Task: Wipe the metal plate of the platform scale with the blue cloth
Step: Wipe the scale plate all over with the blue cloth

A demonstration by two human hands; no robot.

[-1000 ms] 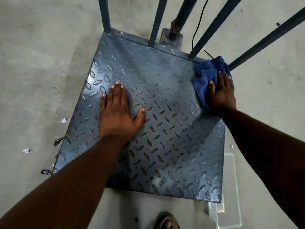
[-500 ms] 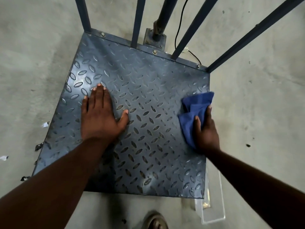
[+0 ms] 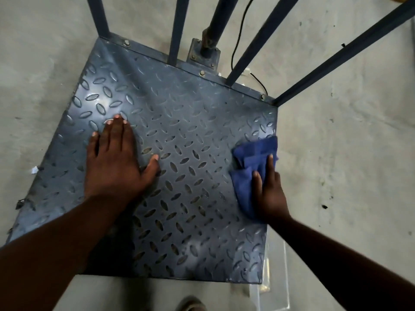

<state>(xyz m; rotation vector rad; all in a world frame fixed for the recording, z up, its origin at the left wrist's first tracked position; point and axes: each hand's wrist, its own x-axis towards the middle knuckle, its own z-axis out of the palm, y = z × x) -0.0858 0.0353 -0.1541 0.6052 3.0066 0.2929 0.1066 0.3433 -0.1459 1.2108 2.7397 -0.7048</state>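
I see my left hand [image 3: 116,162] pressed flat, fingers straight, on the metal plate [image 3: 179,122] at centre-left of the frame. My right hand [image 3: 268,189] presses the blue cloth [image 3: 249,158] against the plate's right edge at centre-right, fingers straight on top of the cloth, nothing gripped.

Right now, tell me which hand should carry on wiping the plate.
Right. The right hand already presses the blue cloth flat on the metal plate near its right edge. The left hand lies flat on bare plate, bracing, with no cloth.
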